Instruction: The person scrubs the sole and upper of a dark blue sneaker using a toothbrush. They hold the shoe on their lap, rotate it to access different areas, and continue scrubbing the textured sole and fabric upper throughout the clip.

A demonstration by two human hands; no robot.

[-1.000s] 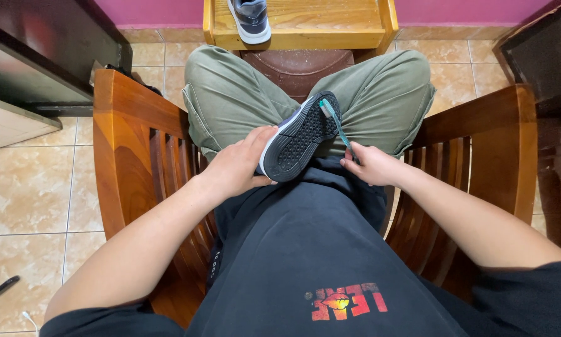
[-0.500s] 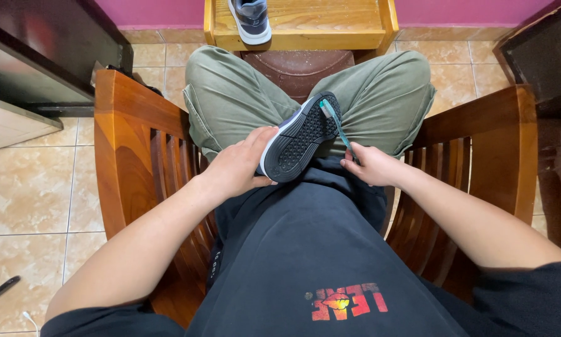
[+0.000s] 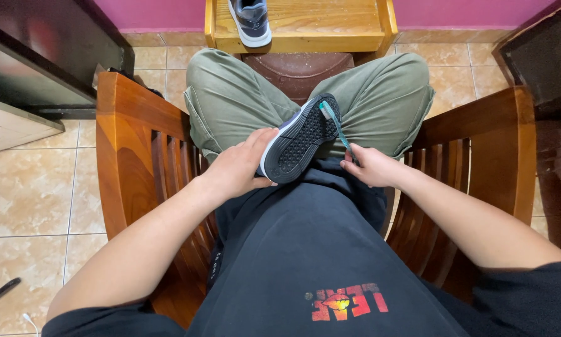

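I sit in a wooden armchair (image 3: 131,134) and look down at my lap. My left hand (image 3: 240,168) grips a dark sneaker (image 3: 302,140) by its side, black sole turned up toward me, resting on my olive-green shorts. My right hand (image 3: 368,165) holds a teal toothbrush (image 3: 336,128) by the handle. Its head lies against the sole's right edge near the toe.
A second sneaker (image 3: 250,20) stands on a yellow wooden stool (image 3: 330,28) ahead of my knees, by a pink wall. Dark furniture (image 3: 37,56) is at the left and another dark piece (image 3: 546,59) at the right. The floor is beige tile (image 3: 24,200).
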